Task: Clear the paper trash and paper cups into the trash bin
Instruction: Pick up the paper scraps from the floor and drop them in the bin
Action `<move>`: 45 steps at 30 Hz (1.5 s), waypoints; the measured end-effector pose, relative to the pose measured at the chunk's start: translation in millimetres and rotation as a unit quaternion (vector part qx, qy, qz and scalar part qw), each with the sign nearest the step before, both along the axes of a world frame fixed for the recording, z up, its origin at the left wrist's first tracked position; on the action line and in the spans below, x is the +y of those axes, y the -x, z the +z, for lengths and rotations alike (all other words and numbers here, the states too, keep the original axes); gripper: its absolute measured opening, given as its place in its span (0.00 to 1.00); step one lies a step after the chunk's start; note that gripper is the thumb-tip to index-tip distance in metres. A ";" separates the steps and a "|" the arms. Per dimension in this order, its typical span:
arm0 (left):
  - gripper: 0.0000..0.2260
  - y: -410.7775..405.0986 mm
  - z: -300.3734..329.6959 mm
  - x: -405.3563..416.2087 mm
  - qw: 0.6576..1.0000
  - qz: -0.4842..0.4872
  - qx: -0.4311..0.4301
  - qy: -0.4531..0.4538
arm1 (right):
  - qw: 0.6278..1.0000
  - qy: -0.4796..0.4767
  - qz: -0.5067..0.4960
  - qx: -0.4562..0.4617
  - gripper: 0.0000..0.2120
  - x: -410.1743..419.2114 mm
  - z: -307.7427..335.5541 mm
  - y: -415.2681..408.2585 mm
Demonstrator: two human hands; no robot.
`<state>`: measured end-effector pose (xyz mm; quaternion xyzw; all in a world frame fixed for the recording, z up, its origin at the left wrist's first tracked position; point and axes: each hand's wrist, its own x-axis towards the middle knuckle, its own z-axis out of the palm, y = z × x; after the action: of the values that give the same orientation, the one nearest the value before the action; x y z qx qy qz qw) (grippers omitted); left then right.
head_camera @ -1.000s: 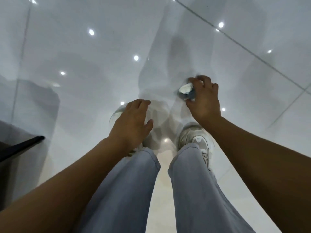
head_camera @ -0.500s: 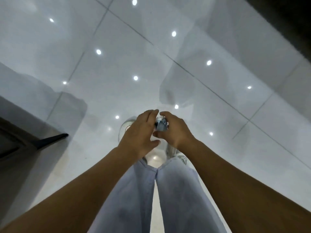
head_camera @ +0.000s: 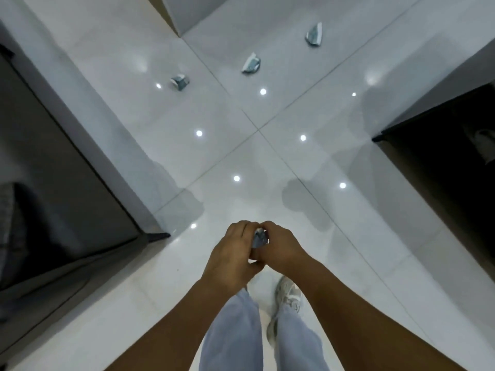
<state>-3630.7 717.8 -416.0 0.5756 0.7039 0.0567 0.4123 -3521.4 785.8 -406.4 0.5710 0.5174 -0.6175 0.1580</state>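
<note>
My left hand (head_camera: pixel 232 253) and my right hand (head_camera: pixel 281 246) are pressed together in front of me above the floor. Both are closed around one crumpled blue-white piece of paper (head_camera: pixel 259 238), of which only a small part shows between the fingers. Three more crumpled paper pieces lie on the white tiled floor further ahead: one on the left (head_camera: pixel 180 81), one in the middle (head_camera: pixel 251 63), one at the far right (head_camera: pixel 314 34). No trash bin and no paper cup is in view.
A dark cabinet or furniture block (head_camera: pixel 53 183) stands along the left. Another dark furniture piece (head_camera: pixel 442 145) sits at the right. A white wall corner (head_camera: pixel 187 14) juts in at the top. My legs and one shoe (head_camera: pixel 288 295) are below my hands.
The view has tilted up from my feet to the floor ahead, revealing three paper pieces. My hands came together; the paper once in my right hand alone is now gripped by both.
</note>
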 end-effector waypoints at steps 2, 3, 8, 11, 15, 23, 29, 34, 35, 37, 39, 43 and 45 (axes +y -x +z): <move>0.27 20.1 10.8 -2.5 1.000 0.020 0.006 0.005 | 1.000 0.004 0.024 -0.001 0.24 2.7 11.5 21.8; 0.26 31.5 15.8 -4.2 1.000 0.024 0.006 0.010 | 0.999 0.010 0.033 -0.001 0.27 4.1 17.1 32.8; 0.25 96.8 37.2 -9.9 0.997 0.028 0.043 0.058 | 0.998 0.006 0.063 -0.013 0.34 17.5 41.3 86.3; 0.29 140.5 47.8 -3.1 0.993 0.058 0.071 0.070 | 0.998 -0.019 0.056 -0.014 0.31 38.1 50.2 114.5; 0.28 188.8 59.7 18.0 0.987 0.108 0.102 0.069 | 0.996 -0.045 0.072 -0.020 0.29 71.4 56.3 143.0; 0.29 247.2 59.4 83.0 0.971 0.211 0.091 0.060 | 0.977 -0.127 0.165 -0.045 0.28 153.7 41.2 196.5; 0.28 288.3 37.6 146.8 0.940 0.327 0.072 0.069 | 0.964 -0.139 0.223 -0.036 0.26 232.2 12.8 249.0; 0.29 312.8 13.7 195.3 0.913 0.399 0.048 0.064 | 0.945 -0.143 0.288 -0.061 0.27 287.1 -18.7 289.0; 0.29 318.1 8.0 201.7 0.912 0.404 0.042 0.065 | 0.941 -0.147 0.298 -0.066 0.28 295.9 -25.7 297.5; 0.30 330.8 -3.0 211.4 0.910 0.408 0.035 0.066 | 0.932 -0.160 0.318 -0.073 0.28 310.2 -40.4 315.6; 0.30 345.3 -14.3 218.2 0.908 0.411 0.036 0.070 | 0.924 -0.169 0.336 -0.076 0.28 321.0 -55.5 334.2; 0.30 378.3 -46.0 225.2 0.910 0.401 0.047 0.090 | 0.914 -0.187 0.351 -0.075 0.28 338.8 -91.7 372.6; 0.30 396.2 -72.3 229.0 0.912 0.396 0.049 0.093 | 0.911 -0.202 0.352 -0.073 0.28 347.8 -118.9 392.2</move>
<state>-4026.8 946.8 -488.2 0.2112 0.8956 0.1214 0.3721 -3913.6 1133.6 -525.3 0.4146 0.7860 -0.3605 0.2835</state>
